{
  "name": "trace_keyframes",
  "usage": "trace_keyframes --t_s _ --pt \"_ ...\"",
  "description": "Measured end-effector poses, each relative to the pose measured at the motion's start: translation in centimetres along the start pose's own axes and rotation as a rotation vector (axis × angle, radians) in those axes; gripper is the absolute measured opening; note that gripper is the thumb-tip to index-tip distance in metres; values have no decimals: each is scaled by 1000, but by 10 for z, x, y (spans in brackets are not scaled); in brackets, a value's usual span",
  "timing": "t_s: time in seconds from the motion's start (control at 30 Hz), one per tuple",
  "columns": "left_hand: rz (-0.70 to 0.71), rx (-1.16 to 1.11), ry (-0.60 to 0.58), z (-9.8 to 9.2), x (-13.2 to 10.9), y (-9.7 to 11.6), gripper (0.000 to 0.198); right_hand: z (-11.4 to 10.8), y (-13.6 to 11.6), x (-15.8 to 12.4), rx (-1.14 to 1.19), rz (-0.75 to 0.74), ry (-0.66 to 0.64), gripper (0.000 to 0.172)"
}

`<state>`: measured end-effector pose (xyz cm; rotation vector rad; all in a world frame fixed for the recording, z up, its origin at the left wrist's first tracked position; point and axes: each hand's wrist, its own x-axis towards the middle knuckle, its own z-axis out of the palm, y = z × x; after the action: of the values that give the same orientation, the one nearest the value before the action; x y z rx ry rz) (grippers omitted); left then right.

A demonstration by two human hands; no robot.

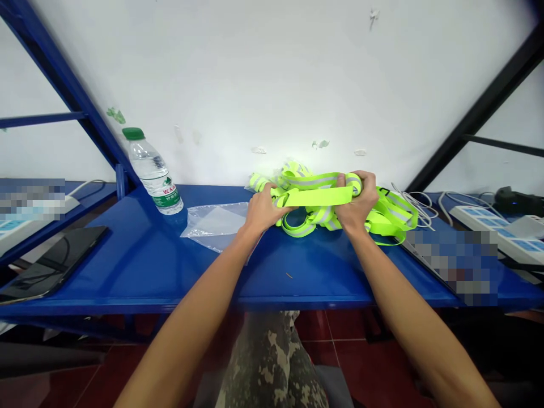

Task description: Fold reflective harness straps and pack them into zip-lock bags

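Between my two hands a neon yellow-green reflective strap [321, 196] is stretched, with grey stripes on parts of it. My right hand [359, 201] is closed around a rolled end of the strap. At the strap's left part, my left hand [264, 209] pinches it between thumb and fingers. More of the same strapping [393, 215] lies in loops behind and to the right, and a loop hangs below the stretched piece. A clear plastic bag [216, 221] lies flat on the table by my left hand, partly under my wrist.
A water bottle [155, 173] with a green cap stands at the back left of the blue table [170, 272]. A dark tablet-like device [53, 263] lies at far left. On the right are white cables [419, 207], a blurred-out flat device [454, 266] and a power strip [501, 232].
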<state>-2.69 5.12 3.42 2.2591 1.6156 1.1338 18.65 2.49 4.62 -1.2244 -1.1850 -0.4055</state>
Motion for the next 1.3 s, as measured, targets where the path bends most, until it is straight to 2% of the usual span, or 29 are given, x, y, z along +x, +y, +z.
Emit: trace_keyframes --t_s 0.13,0.23,0.37,0.47,0.57,0.7,0.83,0.9,0.97,1.03,1.07,1.13,1.2,1.3 --pt "26 -258 -57 -11 8 -6 73 1 19 7 -64 9 71 25" --pt "-35 -617 -131 -17 12 -9 62 0 33 12 -80 33 113 22" --pt "-301 -1144 -75 -25 17 -11 52 -3 43 16 -93 64 138 19" --pt "-531 -1429 6 -32 21 -13 45 -4 43 16 -105 47 40 20" --pt "-668 -1605 24 -35 24 -17 36 -4 35 15 -76 -82 -219 29" --pt "-712 -1662 54 -32 23 -18 27 -11 14 14 14 -282 -699 44" --pt "-692 -1659 88 -29 22 -16 24 -34 -22 25 39 -307 -1283 82" --pt "-696 -1684 97 -29 23 -15 20 -46 -43 32 96 -305 -1460 95" --pt "-723 -1733 102 -30 24 -14 14 -51 -64 32 173 -330 -1552 102" --pt "-762 -1796 82 -33 24 -14 10 -44 -80 23 136 -310 -1549 101" --pt "-777 -1831 63 -35 24 -14 10 -37 -85 14 63 -266 -1505 96" --pt "-787 -1901 10 -39 22 -14 9 -20 -90 -5 -160 -197 -1403 79" --pt "-786 -1951 -27 -43 21 -16 11 -4 -89 -20 -334 -230 -1395 55" --pt "-820 -1948 0 -47 20 -20 10 8 -80 -20 -510 -293 -1348 32"
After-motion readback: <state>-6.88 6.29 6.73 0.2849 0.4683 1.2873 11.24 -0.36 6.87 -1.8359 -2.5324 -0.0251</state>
